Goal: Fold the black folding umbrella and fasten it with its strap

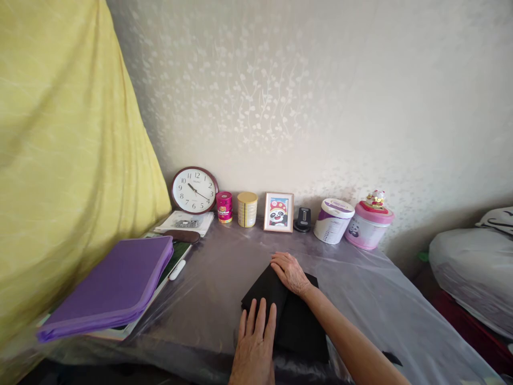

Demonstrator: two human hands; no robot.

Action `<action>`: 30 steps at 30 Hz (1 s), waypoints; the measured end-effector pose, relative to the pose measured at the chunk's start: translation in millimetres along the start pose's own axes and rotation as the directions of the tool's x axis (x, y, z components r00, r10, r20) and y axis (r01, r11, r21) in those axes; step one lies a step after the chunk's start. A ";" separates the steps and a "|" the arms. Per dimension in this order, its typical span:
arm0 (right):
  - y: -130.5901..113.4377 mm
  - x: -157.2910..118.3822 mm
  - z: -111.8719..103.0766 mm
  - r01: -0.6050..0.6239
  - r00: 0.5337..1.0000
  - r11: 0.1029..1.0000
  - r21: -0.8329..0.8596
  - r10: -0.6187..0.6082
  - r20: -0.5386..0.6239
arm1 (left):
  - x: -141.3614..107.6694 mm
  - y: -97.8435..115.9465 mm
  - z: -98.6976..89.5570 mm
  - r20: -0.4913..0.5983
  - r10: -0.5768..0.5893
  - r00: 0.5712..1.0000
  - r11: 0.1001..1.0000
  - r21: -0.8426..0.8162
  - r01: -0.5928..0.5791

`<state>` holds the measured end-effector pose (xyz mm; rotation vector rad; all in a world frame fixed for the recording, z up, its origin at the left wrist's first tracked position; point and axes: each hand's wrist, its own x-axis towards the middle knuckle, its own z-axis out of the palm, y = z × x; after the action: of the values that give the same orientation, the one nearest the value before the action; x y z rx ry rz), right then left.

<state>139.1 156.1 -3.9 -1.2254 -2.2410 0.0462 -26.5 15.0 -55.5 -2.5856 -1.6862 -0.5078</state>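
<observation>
Left hand (254, 342): palm down, fingers long and a little spread, fingertips over the near edge of the upper fold; not closed on anything.

Right hand (290, 272): palm down, fingers close together, laid over the far end of the same fold; flat rather than pinching, as far as shows. Undersides of both hands hidden.

Cloth (304, 326): black, matt, folded, one layer turned over the other toward the left; on the table near its front edge, under both hands. Material not certain; fabric by its look. Judged handling: light, soft to moderately limp, little slip under skin, not fragile; creases likely to hold only under pressure, loose layers apt to shift. Best hold: flat palms on the fold line, or a thumb-and-finger pinch at the free corners, taking all layers together.

Table (200, 305): clear film cover, wrinkled and glossy; probably slippery beneath the cloth.

Left side: purple folder (112, 278), on a stack of flat items; white stick (177, 270), just beside it.

Back row, left to right: clock (195, 190), pink tin (224, 207), yellow tin (247, 209), picture frame (278, 212), black device (303, 219), white tub (333, 221), pink tub (367, 227) bearing a cat figurine (375, 199).
</observation>
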 end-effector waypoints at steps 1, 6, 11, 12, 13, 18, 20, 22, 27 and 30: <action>3.9 2.9 -1.1 -0.061 0.998 0.998 -0.023 0.062 0.016 | 0.5 0.7 -0.9 0.018 -0.009 1.000 1.000 -0.003 0.009; -8.3 3.4 -17.6 -0.195 0.981 0.977 -0.083 0.195 -0.013 | 0.4 2.4 -8.4 0.140 -0.016 0.990 0.996 -0.088 0.029; -32.0 -10.3 -20.3 0.112 0.970 0.991 0.074 -0.125 0.211 | -1.5 2.9 -12.0 0.193 -0.002 0.981 0.981 -0.189 0.039; -31.0 -10.7 -17.5 0.125 0.963 0.990 0.071 -0.138 0.230 | -1.4 3.2 -12.4 0.192 0.002 0.981 0.979 -0.202 0.038; -28.0 -9.6 -14.3 0.113 0.965 0.992 0.052 -0.122 0.233 | -1.1 3.6 -12.8 0.192 0.007 0.981 0.977 -0.211 0.034; -2.8 3.4 -7.2 -0.176 0.977 0.982 -0.068 0.183 0.114 | 1.8 6.2 -18.7 0.232 -0.001 0.973 0.978 -0.202 0.049; 6.0 2.9 -11.6 -0.294 0.952 0.953 -0.068 0.298 0.065 | 2.1 7.1 -21.3 0.232 0.001 0.973 0.977 -0.209 0.049; 14.8 -3.7 -19.1 -0.388 0.921 0.920 -0.047 0.390 0.026 | 1.4 8.0 -23.2 0.214 0.007 0.977 0.974 -0.222 0.042; 39.5 -33.9 -40.0 -0.613 0.790 0.790 -0.018 0.612 -0.043 | -2.2 10.3 -25.0 0.196 -0.006 0.981 0.974 -0.221 0.050; 47.2 -51.1 -49.0 -0.705 0.709 0.709 -0.012 0.705 -0.017 | -4.0 12.1 -25.7 0.152 -0.023 0.988 0.975 -0.216 0.056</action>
<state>220.6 131.8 -1.1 -2.0230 -1.6227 0.3157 -23.8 1.6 -30.2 -2.8135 -1.8270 -0.5447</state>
